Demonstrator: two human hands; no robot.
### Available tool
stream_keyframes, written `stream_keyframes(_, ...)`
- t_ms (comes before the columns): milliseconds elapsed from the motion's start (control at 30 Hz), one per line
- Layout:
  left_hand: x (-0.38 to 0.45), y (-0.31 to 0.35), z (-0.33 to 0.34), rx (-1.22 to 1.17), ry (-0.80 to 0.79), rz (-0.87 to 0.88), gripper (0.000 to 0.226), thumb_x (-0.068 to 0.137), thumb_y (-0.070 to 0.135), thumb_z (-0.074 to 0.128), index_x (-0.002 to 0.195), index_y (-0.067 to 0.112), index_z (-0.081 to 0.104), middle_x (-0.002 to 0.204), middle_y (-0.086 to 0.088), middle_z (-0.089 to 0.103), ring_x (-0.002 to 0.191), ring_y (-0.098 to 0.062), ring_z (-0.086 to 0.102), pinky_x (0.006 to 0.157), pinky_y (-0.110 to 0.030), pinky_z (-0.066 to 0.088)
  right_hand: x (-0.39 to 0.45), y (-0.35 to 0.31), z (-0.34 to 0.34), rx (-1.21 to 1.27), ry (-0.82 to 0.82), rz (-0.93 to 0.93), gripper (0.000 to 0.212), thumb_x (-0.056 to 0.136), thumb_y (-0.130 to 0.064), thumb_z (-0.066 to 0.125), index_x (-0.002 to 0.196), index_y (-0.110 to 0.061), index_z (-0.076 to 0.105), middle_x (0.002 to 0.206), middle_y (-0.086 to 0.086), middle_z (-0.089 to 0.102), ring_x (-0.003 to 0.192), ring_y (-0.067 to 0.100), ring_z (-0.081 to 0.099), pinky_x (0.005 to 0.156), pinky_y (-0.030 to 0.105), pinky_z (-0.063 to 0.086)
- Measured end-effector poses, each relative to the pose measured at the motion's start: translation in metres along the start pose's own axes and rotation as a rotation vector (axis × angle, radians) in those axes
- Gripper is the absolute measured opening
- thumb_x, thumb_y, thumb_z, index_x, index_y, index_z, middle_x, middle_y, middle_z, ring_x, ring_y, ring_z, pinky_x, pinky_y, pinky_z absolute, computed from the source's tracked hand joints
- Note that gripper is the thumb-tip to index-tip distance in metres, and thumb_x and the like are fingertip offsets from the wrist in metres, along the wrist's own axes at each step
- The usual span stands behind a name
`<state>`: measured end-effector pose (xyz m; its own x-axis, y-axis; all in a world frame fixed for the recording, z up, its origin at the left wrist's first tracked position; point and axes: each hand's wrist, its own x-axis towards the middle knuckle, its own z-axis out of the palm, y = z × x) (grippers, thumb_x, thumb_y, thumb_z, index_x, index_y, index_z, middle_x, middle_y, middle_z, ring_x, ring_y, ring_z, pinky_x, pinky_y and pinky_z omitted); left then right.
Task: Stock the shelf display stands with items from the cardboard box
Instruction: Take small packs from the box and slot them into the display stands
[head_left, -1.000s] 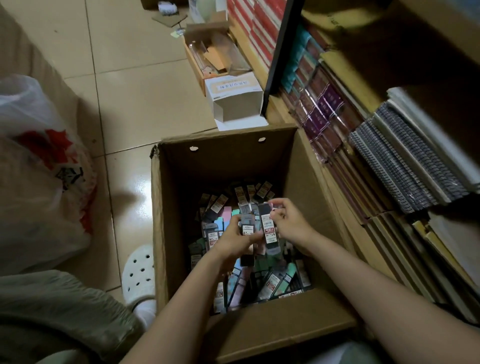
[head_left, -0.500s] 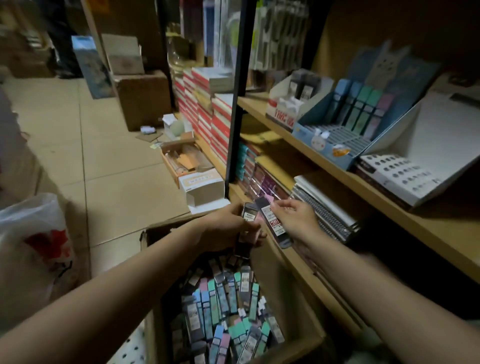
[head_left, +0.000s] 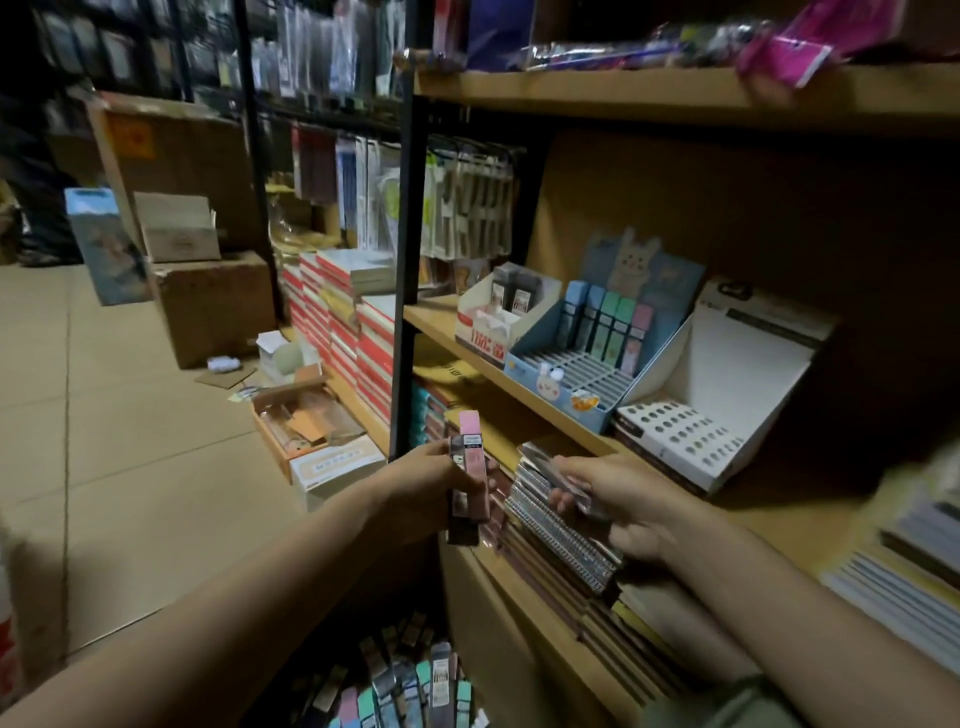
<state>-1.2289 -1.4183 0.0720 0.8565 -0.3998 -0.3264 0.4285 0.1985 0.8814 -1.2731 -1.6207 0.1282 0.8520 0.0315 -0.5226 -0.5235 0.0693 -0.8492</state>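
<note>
My left hand (head_left: 423, 483) grips a small bundle of slim lead cases (head_left: 470, 467), a pink one in front, held upright at the shelf's edge. My right hand (head_left: 618, 504) holds one dark, blurred case (head_left: 563, 480) just right of it, over spiral notebooks. At the bottom, the cardboard box (head_left: 467, 587) shows many pastel and dark cases (head_left: 405, 686). On the middle shelf stand a blue rabbit display stand (head_left: 540, 382) with a few pastel cases at its back, a white-red stand (head_left: 485, 340) holding two dark cases, and a white stand with holes (head_left: 691, 441).
Spiral notebooks (head_left: 561, 535) fill the lower shelf under my hands. A black shelf post (head_left: 408, 260) rises left of the stands. Red-spined book stacks (head_left: 343, 317), small open cartons (head_left: 306, 426) and large brown boxes (head_left: 213, 306) crowd the tiled floor to the left.
My view lifted from the box to the shelf. Both hands rose out of the box with cases and moved up toward the middle shelf; the right hand drew apart from the left.
</note>
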Motion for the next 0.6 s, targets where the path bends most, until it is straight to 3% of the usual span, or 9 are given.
stream_keyframes(67, 0.001, 0.011, 0.003, -0.001, -0.017, 0.021, 0.042, 0.075, -0.007, 0.063, 0.109, 0.018, 0.061, 0.104, -0.014, 0.067, 0.087, -0.024, 0.073, 0.066, -0.04, 0.058, -0.008, -0.014, -0.004, 0.041, -0.069, -0.024, 0.027, 0.088, -0.003, 0.062, 0.115, -0.001, 0.063, 0.078, 0.016, 0.07, 0.057, 0.015, 0.065, 0.048, 0.024, 0.053)
stream_keyframes(167, 0.003, 0.032, 0.01, -0.028, -0.038, 0.072, 0.049, 0.066, 0.002, 0.07, 0.111, 0.023, 0.061, 0.107, -0.011, 0.07, 0.094, -0.022, 0.069, 0.073, -0.04, 0.057, -0.013, -0.035, -0.007, -0.056, -0.037, -0.19, 0.036, 0.086, 0.005, 0.061, 0.119, -0.008, 0.065, 0.091, 0.02, 0.071, 0.062, 0.014, 0.067, 0.056, 0.024, 0.056)
stream_keyframes(333, 0.012, 0.065, 0.007, -0.023, 0.001, 0.192, 0.049, 0.076, 0.0, 0.064, 0.121, 0.019, 0.058, 0.11, -0.009, 0.068, 0.098, -0.022, 0.065, 0.067, -0.033, 0.058, -0.009, -0.081, -0.01, -0.433, 0.183, -0.562, 0.028, 0.083, 0.002, 0.068, 0.106, -0.014, 0.062, 0.103, 0.013, 0.064, 0.068, 0.014, 0.071, 0.065, 0.025, 0.06)
stream_keyframes(500, 0.026, 0.089, -0.007, 0.03, 0.061, 0.247, 0.05, 0.089, -0.001, 0.059, 0.133, 0.02, 0.051, 0.119, -0.015, 0.061, 0.106, -0.026, 0.063, 0.079, -0.039, 0.055, 0.012, -0.145, -0.004, -0.769, 0.38, -0.832, 0.026, 0.084, -0.013, 0.074, 0.108, -0.021, 0.068, 0.096, -0.005, 0.066, 0.076, 0.009, 0.071, 0.066, 0.021, 0.059)
stream_keyframes(600, 0.032, 0.097, -0.017, 0.018, 0.105, 0.283, 0.048, 0.089, 0.0, 0.059, 0.132, 0.02, 0.052, 0.119, -0.015, 0.062, 0.107, -0.027, 0.063, 0.078, -0.039, 0.055, 0.039, -0.184, 0.002, -0.898, 0.478, -0.862, 0.025, 0.09, -0.012, 0.068, 0.112, -0.022, 0.07, 0.107, 0.0, 0.068, 0.088, 0.015, 0.07, 0.08, 0.034, 0.059)
